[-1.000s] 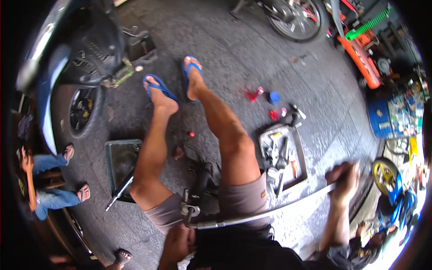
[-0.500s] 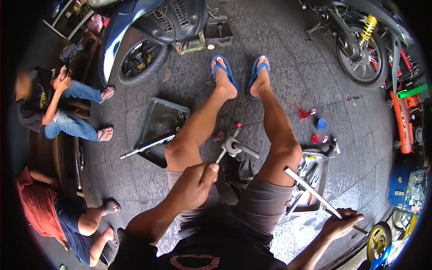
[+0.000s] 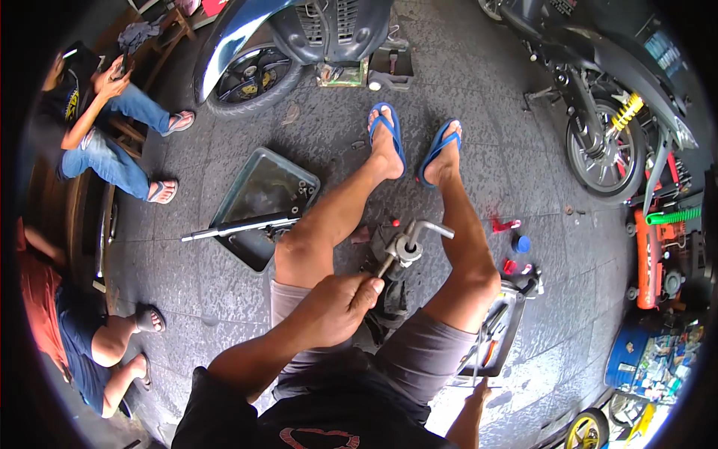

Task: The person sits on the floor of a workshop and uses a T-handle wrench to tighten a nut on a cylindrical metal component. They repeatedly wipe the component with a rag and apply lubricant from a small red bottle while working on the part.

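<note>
My left hand [image 3: 340,305] is closed round the thin rod of a grey metal part [image 3: 404,251]. That part has a round collar at its end and a bent bar angling off to the right. It is held up in front of my thighs, between my knees. My right hand [image 3: 479,394] is low on the right, beside the near end of a tool tray [image 3: 514,329]. Its fingers are mostly hidden, so I cannot make out what they hold.
A grey tray [image 3: 258,176] with small metal parts and a long metal tube [image 3: 247,224] lies left of my leg. Blue and red caps [image 3: 521,244] lie right. Motorcycles [image 3: 598,135] stand ahead; two people [image 3: 112,150] sit at left.
My left hand has moved slightly right, and the metal part has turned, its bent bar now pointing up-right. My right hand has moved inward to the tray; its metal bar is out of sight.
</note>
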A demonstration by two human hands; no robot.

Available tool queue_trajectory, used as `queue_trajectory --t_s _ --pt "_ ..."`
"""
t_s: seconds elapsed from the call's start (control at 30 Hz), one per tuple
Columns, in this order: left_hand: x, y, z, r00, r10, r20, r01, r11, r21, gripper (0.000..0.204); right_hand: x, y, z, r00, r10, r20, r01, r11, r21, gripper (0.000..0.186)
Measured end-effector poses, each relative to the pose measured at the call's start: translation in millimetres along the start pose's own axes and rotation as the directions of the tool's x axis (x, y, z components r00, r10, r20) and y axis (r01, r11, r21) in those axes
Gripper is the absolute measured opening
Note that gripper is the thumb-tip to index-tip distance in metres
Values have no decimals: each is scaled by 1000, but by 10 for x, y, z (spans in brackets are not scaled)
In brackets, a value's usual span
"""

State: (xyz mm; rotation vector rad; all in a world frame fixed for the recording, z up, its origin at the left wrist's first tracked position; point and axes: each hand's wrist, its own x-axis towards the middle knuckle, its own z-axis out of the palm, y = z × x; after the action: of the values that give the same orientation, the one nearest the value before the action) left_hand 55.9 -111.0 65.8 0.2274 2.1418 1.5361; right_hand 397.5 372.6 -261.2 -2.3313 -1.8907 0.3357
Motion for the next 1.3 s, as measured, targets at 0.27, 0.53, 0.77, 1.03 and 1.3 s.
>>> queue_trajectory --t_s 0.27,0.53,0.77,1.03,1.3 --pt "-38 -24 179 997 56 51 -56 998 1 40 -3065 -3341 -2453 81 -985 -155 457 -102 883 61" --pt "323 -684 271 951 216 -222 -286 888 -360 19 -3989 -4065 -2593 -143 -907 396 -312 421 852 47" --pt "787 -108 880 756 379 -533 -564 791 -237 33 -4064 -4087 -2792 -464 -867 183 706 -237 667 25" --pt "1031 -322 906 780 415 -468 -561 796 -228 27 -3779 -3704 -2897 -667 -740 -91 631 -625 460 13" --pt "1040 -209 846 835 423 -351 -511 833 -210 21 -3725 -3682 -2483 -54 -993 108 -182 116 976 20"
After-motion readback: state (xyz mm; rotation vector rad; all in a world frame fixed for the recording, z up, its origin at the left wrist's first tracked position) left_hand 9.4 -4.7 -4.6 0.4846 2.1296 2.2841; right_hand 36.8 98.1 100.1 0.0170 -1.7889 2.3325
